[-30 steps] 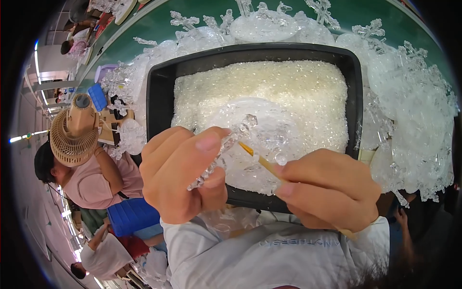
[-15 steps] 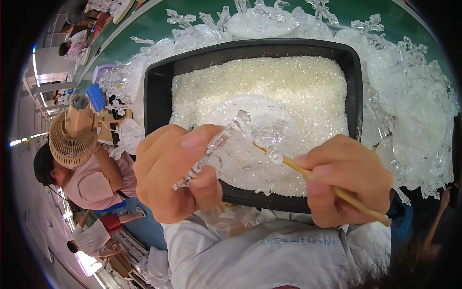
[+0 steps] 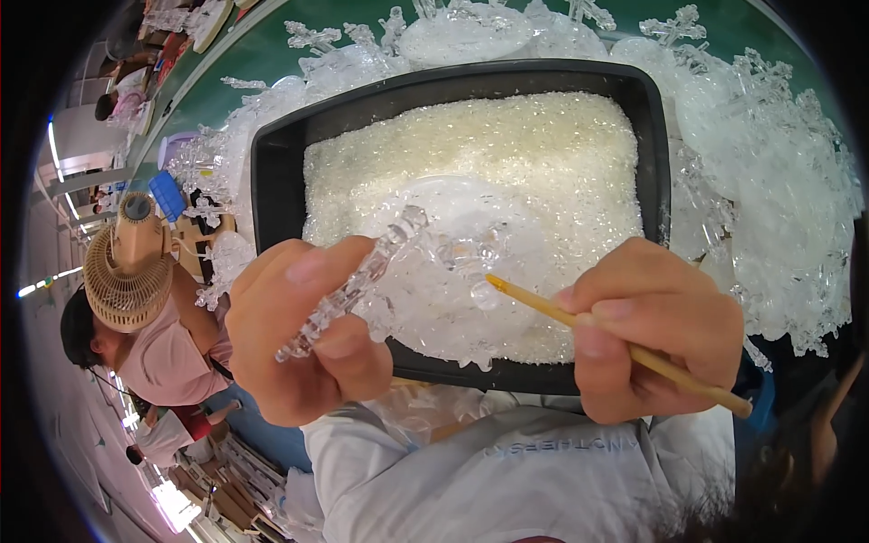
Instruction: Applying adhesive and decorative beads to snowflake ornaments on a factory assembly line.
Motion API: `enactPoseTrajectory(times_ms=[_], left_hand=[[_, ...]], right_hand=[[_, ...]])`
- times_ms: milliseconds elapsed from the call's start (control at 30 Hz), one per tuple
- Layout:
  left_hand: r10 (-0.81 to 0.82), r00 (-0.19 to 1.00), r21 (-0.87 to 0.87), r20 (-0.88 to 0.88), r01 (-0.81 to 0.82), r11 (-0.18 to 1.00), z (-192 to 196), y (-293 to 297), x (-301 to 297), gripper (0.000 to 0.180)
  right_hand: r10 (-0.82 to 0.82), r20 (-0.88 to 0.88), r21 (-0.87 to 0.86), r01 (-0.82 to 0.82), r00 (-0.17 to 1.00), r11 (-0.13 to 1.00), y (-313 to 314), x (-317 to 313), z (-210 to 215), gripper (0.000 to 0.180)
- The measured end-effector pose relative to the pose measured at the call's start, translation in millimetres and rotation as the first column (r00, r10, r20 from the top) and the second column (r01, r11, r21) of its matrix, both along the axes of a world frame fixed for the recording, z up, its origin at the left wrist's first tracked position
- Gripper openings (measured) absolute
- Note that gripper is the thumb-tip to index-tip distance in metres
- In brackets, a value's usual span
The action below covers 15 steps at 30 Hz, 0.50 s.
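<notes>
My left hand [image 3: 303,330] is closed around a clear, faceted plastic ornament [image 3: 339,303], pinching its bumpy stem between thumb and fingers. Beyond its upper end lie clear knobs and a round translucent disc [image 3: 444,204]; I cannot tell how far these are joined to the stem. A thin wooden stick [image 3: 534,305] with a pointed yellow tip is pinched in my right hand [image 3: 656,335]. Its tip is beside a small clear round knob [image 3: 484,294] over the middle of the tub. Both hands are above the near side of a black tub [image 3: 659,181].
Pale glittering granules [image 3: 543,136] fill the tub. Clear plastic ornaments [image 3: 769,199] are heaped around its far and right sides on a green table [image 3: 253,63]. At the left are a beige fan [image 3: 131,271], a blue basket [image 3: 167,195] and a seated person [image 3: 176,353].
The ornament and my left hand have shifted left and slightly down. The stick's tip, earlier seen past the clear knob, is now drawn back to the knob's near right side.
</notes>
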<state>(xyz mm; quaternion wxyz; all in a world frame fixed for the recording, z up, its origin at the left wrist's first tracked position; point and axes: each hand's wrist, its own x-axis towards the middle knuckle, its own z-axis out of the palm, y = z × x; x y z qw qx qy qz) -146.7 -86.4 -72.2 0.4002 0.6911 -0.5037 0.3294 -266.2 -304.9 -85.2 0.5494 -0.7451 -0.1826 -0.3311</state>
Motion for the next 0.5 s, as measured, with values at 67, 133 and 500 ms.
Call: enactPoseTrajectory(times_ms=[67,133,500], left_hand=[[0.028,1.000,-0.011,-0.011,-0.028,1.000,-1,0,-1,0.036],[0.061,0.998,-0.031,-0.018,-0.062,0.998,-1,0,-3,0.036],[0.153,0.988,0.031,-0.028,-0.152,0.988,2,0,-7,0.048]], right_hand=[[-0.001,0.014,-0.003,0.001,1.000,1.000,1,-1,-1,0.027],[0.012,0.015,-0.001,-0.012,1.000,1.000,2,-1,-2,0.028],[-0.103,0.141,-0.054,0.112,0.985,0.992,15,5,-6,0.037]])
